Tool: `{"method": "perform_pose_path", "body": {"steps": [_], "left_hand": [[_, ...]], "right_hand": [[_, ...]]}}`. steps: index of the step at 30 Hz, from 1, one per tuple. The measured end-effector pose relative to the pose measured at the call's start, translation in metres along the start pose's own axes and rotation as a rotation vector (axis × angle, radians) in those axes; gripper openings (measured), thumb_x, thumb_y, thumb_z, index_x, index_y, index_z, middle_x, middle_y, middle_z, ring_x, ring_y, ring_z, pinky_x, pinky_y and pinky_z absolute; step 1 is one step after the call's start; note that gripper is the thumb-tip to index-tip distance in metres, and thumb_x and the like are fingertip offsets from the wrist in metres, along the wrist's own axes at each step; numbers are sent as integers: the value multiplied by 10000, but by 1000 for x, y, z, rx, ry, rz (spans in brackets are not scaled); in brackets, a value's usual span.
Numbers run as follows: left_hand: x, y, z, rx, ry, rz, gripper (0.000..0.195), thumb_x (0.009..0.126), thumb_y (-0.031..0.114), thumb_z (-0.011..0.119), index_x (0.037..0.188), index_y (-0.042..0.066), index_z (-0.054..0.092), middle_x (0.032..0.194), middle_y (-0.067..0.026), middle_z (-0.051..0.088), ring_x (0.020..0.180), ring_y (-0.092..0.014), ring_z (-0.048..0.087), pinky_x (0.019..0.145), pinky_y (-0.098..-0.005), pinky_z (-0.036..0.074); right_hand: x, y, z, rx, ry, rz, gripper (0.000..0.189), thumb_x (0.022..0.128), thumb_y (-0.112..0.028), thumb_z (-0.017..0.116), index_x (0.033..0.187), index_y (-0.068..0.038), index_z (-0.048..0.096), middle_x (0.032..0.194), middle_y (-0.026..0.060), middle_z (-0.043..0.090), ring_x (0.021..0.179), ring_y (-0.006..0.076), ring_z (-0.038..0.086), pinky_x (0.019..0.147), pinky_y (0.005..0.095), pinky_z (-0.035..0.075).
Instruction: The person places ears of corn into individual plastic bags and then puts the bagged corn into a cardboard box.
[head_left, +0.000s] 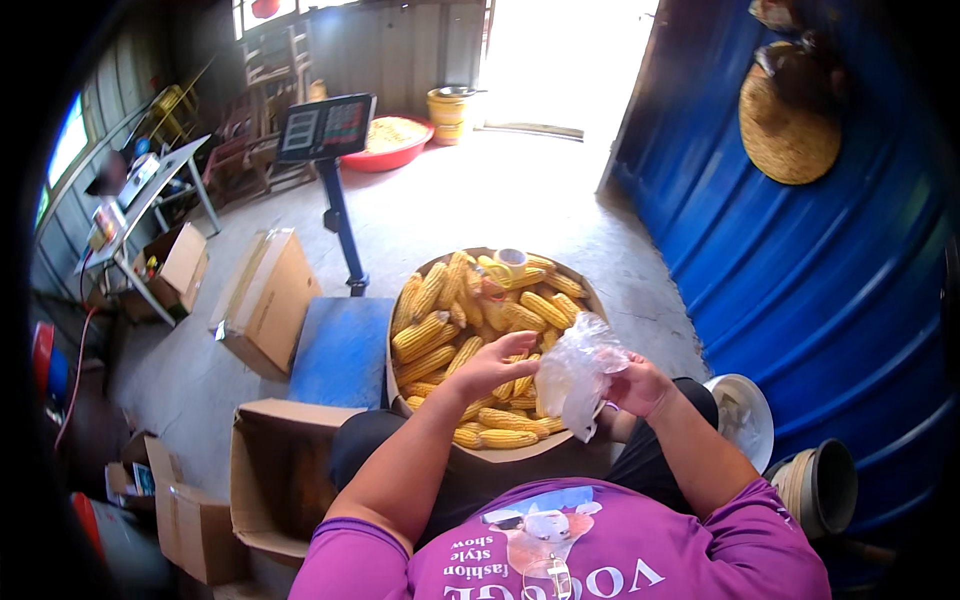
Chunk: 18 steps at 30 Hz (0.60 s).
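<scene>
My right hand (637, 385) grips a crumpled clear plastic bag (574, 371) above the right side of a round container (400, 379) full of dried corn cobs (424, 336). With its fingers spread, my left hand (491, 367) is held just left of the bag, over the cobs, and holds nothing. A roll of tape (511, 260) lies on the cobs at the container's far side. Beside it are yellow-handled scissors (501, 276), partly hard to make out.
Left of the container stands a platform scale (339, 345) with its display on a post. Cardboard boxes (266, 300) stand farther left, one open box (289, 476) beside my leg. To the right are a white bucket (761, 420), a dark bucket (832, 487) and a blue corrugated wall (750, 262).
</scene>
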<state>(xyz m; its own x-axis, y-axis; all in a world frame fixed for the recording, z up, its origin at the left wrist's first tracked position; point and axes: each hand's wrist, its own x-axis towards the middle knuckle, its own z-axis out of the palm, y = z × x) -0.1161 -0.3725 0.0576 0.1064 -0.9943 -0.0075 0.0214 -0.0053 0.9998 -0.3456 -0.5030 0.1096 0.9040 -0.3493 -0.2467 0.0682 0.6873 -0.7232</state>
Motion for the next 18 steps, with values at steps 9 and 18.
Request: {"method": "perform_pose_path", "body": {"steps": [9, 18], "left_hand": [[-6, 7, 13, -415, 13, -114, 295, 809, 177, 613, 1055, 25, 554, 907, -20, 610, 783, -85, 570, 703, -244, 467], [7, -23, 27, 44, 123, 82, 245, 815, 165, 613, 1011, 27, 566, 792, -15, 602, 620, -62, 536, 523, -222, 437]], "right_hand": [[46, 36, 20, -178, 199, -50, 201, 865, -114, 521, 1060, -66, 529, 838, 31, 599, 685, 141, 598, 626, 308, 528], [60, 71, 43, -544, 163, -363, 382, 863, -142, 558, 1208, -46, 424, 1029, 73, 559, 861, 132, 551, 703, 247, 475]]}}
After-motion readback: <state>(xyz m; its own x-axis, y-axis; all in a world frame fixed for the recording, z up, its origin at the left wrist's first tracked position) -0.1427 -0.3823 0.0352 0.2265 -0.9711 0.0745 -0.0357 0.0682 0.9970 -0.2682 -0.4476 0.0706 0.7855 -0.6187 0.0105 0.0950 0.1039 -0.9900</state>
